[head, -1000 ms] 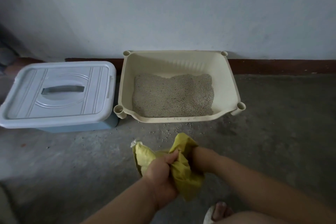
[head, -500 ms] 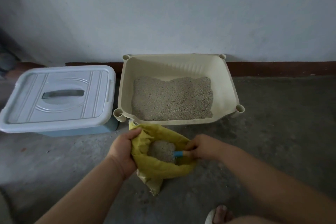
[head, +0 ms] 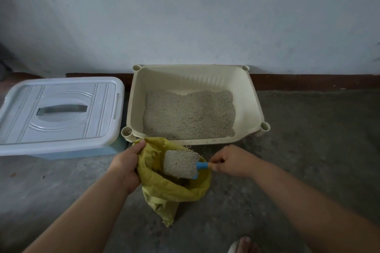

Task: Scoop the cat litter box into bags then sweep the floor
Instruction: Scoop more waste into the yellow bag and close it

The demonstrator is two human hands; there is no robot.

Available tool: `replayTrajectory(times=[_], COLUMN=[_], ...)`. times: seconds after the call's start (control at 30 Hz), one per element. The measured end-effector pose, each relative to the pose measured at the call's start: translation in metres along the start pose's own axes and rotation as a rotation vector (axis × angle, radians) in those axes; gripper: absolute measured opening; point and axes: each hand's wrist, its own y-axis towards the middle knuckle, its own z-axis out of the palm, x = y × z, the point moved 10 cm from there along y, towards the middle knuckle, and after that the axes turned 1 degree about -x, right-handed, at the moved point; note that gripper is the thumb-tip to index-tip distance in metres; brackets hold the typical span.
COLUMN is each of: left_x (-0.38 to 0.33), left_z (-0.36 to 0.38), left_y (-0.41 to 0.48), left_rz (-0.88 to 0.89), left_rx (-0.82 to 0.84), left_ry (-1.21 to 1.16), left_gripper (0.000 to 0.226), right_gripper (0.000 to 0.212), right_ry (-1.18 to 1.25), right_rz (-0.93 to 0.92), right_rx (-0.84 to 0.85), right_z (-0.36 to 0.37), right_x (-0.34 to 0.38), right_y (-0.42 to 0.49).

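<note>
My left hand (head: 126, 165) grips the bag (head: 164, 189) rim, fingers curled over it. My right hand (head: 230, 161) clamps the scoop (head: 182, 163) handle. The heaped scoop lies level over the bag mouth, its long axis running left-right, blade pointing left, just before the litter box (head: 249, 96).
</note>
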Motion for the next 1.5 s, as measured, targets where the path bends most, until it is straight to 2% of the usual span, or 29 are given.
replayTrajectory(times=[0.1, 0.3, 0.43, 0.57, 0.67, 0.77, 0.93, 1.07, 1.17, 1.27, 1.3, 1.4, 1.43, 1.5], left_x=[-0.002, -0.002, -0.003, -0.002, -0.002, -0.002, -0.004, -0.009, -0.013, -0.014, -0.014, -0.017, -0.017, -0.019], left_z=[-0.002, -0.005, -0.004, -0.004, -0.004, -0.005, -0.006, -0.008, -0.009, -0.012, -0.013, -0.014, -0.012, -0.005], left_y=[0.002, 0.003, 0.002, 0.003, 0.004, 0.005, 0.002, 0.000, -0.004, -0.005, -0.005, -0.006, -0.007, -0.009], left_rz=[-0.009, -0.018, -0.014, -0.019, -0.023, -0.022, -0.011, 0.007, 0.016, 0.013, 0.020, 0.061, 0.079, 0.125], left_rx=[-0.011, -0.021, -0.029, -0.031, -0.039, -0.050, -0.056, -0.038, -0.016, -0.018, -0.029, -0.063, -0.063, -0.033], left_ry=[-0.003, 0.006, 0.007, 0.026, 0.037, 0.046, 0.070, 0.153, 0.259, 0.296, 0.297, 0.344, 0.402, 0.614], left_gripper=[0.036, 0.037, 0.035, 0.035, 0.036, 0.035, 0.034, 0.044, 0.049, 0.048, 0.045, 0.039, 0.038, 0.036], right_gripper=[0.028, 0.012, 0.024, 0.028, 0.020, 0.034, 0.034, 0.028, 0.016, 0.014, 0.015, 0.028, 0.034, 0.034], right_ry=[0.077, 0.317, 0.333, 0.004, -0.154, -0.238, -0.302, -0.155, 0.081, 0.252, 0.198, -0.235, -0.354, -0.420], right_rz=[0.008, 0.111, 0.202, 0.383, 0.537, 0.657, 0.596, 0.441, 0.249, 0.193, 0.197, 0.139, 0.113, 0.105], right_rx=[-0.019, -0.162, -0.295, -0.432, -0.488, -0.510, -0.575, -0.625, -0.521, -0.206, -0.102, 0.095, 0.085, 0.008], right_z=[-0.002, -0.043, -0.074, -0.098, -0.101, -0.103, -0.108, -0.110, -0.105, -0.083, -0.075, -0.043, -0.031, -0.010], right_x=[-0.004, -0.028, -0.049, -0.070, -0.077, -0.078, -0.061, -0.045, -0.019, 0.006, 0.009, 0.030, 0.036, 0.046], right_y=[-0.001, -0.009, -0.008, -0.001, 0.002, -0.003, -0.009, -0.016, -0.020, -0.026, -0.026, -0.015, -0.006, 0.007])
